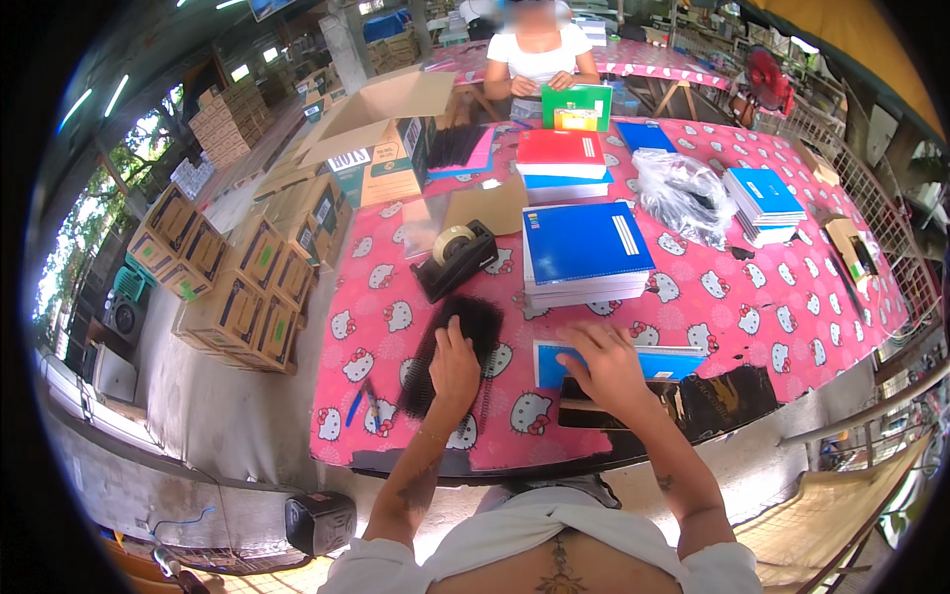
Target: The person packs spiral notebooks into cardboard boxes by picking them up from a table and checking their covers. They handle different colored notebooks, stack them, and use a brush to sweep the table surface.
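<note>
Over a dark pile of black spiral binding coils [424, 368], my left hand [455, 374] has its fingertips bent down among the wires, closed on a coil. My right hand [611, 368] grips a blue notebook [665, 363] near its left end, thumb on the near side and fingers across the upper edge. This notebook lies along a flat black box [594, 408] at the table's near edge. Just beyond it is a tall stack of blue-covered notebooks [586, 243]. A black tape dispenser [457, 262] stands past the coils.
Pliers [372, 406] with a blue handle lie left of the coils. Farther off are red-covered notebooks [561, 148], a clear plastic bag [683, 196], another blue notebook stack [764, 194] and an open carton [386, 139]. A person [539, 59] across the table holds a green notebook [577, 104].
</note>
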`<state>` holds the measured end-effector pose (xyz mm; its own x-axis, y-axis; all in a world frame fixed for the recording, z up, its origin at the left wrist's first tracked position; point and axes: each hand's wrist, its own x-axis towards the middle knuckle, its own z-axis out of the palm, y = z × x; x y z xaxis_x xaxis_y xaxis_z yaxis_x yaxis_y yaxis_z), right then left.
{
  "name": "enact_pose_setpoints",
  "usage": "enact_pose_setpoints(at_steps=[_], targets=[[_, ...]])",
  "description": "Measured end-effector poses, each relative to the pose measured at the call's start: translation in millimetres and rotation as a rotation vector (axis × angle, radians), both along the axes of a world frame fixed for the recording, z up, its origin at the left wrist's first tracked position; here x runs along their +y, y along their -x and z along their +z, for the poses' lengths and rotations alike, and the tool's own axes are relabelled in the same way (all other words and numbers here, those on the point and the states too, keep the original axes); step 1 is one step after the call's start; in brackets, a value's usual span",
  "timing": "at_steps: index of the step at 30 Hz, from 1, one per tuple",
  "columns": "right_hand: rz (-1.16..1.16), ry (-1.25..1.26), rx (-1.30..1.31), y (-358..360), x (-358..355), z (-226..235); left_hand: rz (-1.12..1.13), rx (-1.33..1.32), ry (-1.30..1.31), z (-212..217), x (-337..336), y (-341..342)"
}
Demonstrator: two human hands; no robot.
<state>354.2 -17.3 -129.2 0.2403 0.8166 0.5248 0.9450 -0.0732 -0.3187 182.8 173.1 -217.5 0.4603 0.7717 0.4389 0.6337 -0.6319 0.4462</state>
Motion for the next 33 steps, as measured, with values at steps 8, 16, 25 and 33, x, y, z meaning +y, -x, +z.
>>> enact_pose_setpoints(at_steps=[8, 16, 25, 33], targets=[[-0.388, -0.847, 0.688, -39.4, -98.1, -76.7, -0.45, -0.38, 0.404, 5.5, -62.9, 11.3], [-0.251, -0.493, 1.06, -60.7, -86.7, -125.5, -0.354, -0.504, 0.893, 29.3, -55.6, -11.7], [-0.149, -0.472, 1.091, -72.9, -84.8, -120.7, 0.064, 0.593, 0.044, -60.0, -43.5, 13.2], [-0.13, -0.437, 1.096, -76.2, -86.5, -123.8, -0.184, 0.617, -0.372, -46.0, 4.1, 90.8]])
